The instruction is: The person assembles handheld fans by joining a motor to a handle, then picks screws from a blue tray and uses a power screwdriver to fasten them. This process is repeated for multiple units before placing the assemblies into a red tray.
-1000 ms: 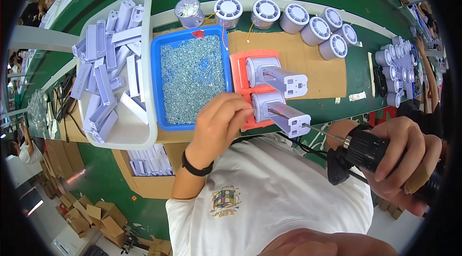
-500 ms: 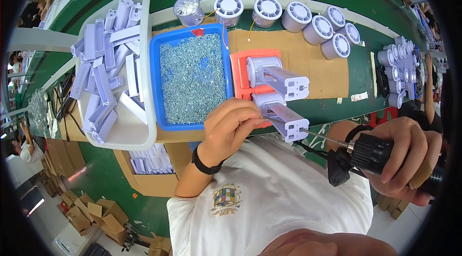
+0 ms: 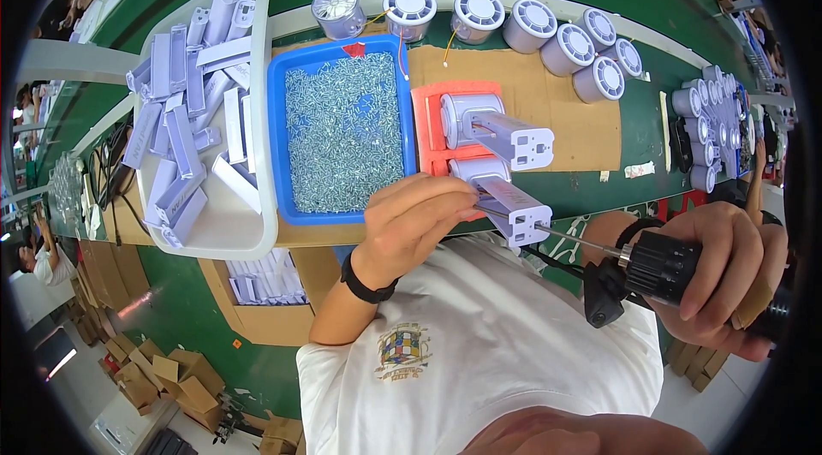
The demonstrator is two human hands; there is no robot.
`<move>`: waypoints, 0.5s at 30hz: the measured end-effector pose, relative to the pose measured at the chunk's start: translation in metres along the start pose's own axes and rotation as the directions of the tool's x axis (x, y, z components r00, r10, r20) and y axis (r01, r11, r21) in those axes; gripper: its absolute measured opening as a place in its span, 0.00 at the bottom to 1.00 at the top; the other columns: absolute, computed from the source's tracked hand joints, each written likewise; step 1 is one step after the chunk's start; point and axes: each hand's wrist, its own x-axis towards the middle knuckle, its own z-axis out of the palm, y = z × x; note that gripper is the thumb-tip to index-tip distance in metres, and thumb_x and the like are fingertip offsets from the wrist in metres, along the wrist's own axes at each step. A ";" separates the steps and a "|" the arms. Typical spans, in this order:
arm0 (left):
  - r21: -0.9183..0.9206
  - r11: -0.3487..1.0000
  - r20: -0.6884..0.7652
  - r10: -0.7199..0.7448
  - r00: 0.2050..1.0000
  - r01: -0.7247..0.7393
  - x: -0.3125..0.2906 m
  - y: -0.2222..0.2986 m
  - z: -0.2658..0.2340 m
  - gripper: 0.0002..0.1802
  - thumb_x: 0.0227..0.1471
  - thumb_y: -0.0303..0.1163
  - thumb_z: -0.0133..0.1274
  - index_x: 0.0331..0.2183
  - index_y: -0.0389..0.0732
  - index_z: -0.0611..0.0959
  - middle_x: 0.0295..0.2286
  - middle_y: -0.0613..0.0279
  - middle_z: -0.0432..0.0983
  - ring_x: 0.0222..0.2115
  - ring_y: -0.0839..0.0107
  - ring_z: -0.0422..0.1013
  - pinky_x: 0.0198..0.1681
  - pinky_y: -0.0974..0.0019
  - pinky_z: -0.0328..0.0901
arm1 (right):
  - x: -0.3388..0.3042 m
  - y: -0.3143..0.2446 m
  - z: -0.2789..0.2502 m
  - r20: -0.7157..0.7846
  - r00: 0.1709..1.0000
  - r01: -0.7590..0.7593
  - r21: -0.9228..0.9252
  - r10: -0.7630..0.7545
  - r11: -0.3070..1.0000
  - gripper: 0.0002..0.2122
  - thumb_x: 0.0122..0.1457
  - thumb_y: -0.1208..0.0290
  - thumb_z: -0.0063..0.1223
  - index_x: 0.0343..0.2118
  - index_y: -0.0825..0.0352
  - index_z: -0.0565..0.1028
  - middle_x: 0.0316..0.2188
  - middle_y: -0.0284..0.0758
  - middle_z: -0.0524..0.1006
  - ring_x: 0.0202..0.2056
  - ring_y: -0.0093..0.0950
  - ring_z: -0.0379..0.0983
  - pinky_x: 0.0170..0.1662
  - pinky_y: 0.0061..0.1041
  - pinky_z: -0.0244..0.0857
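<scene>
The left hand (image 3: 413, 220) is pinched together at the near end of a grey plastic part (image 3: 507, 201), and its fingertips touch that part. The part lies on an orange holder (image 3: 426, 125) on the green tabletop (image 3: 651, 147), right in front of the person. A second grey part (image 3: 497, 125) lies on the same holder, just behind the first one. The right hand (image 3: 728, 271) is wrapped tight around a black electric screwdriver (image 3: 659, 271). The thin metal tip of the screwdriver (image 3: 556, 232) points at the near grey part and reaches its end. To the left of the holder sits a blue tray (image 3: 278, 155) full of small shiny screws (image 3: 342, 130). Further left is a white bin (image 3: 248, 228) with many long grey pieces in it. Round grey fan parts (image 3: 535, 24) stand in a row along the far side of the tabletop.
</scene>
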 end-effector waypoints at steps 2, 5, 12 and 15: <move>0.000 1.000 0.003 -0.007 1.000 0.007 0.002 0.000 0.001 0.13 0.39 0.19 0.66 0.33 0.34 0.84 0.33 0.54 0.81 0.29 0.63 0.77 0.31 0.67 0.71 | -0.002 -0.002 0.003 0.007 1.000 0.014 -0.022 -0.014 1.000 0.17 0.52 0.62 0.67 0.30 0.65 0.68 0.23 0.31 0.72 0.19 0.20 0.76 0.20 0.16 0.77; 0.005 1.000 0.003 -0.023 1.000 0.023 0.004 0.001 0.002 0.16 0.38 0.21 0.67 0.35 0.34 0.85 0.35 0.54 0.81 0.31 0.64 0.78 0.31 0.67 0.71 | -0.003 0.000 0.007 0.026 0.999 0.040 -0.061 -0.038 0.997 0.19 0.52 0.60 0.68 0.34 0.66 0.68 0.24 0.31 0.72 0.19 0.19 0.76 0.19 0.15 0.75; 0.048 0.997 0.025 -0.064 0.998 0.063 -0.004 -0.009 0.010 0.20 0.38 0.22 0.68 0.39 0.36 0.85 0.40 0.56 0.80 0.32 0.65 0.77 0.32 0.68 0.71 | 0.001 0.021 0.029 0.139 0.988 -0.025 -0.291 0.068 0.956 0.28 0.52 0.55 0.68 0.48 0.69 0.68 0.27 0.31 0.73 0.17 0.18 0.74 0.19 0.12 0.74; 0.054 0.997 0.019 -0.064 0.998 0.063 -0.006 -0.010 0.009 0.20 0.38 0.23 0.68 0.39 0.36 0.85 0.40 0.57 0.80 0.32 0.66 0.77 0.32 0.68 0.71 | 0.008 0.010 0.027 0.181 0.967 -0.115 -0.315 0.178 0.942 0.24 0.54 0.61 0.65 0.46 0.69 0.67 0.26 0.33 0.73 0.18 0.22 0.75 0.18 0.16 0.74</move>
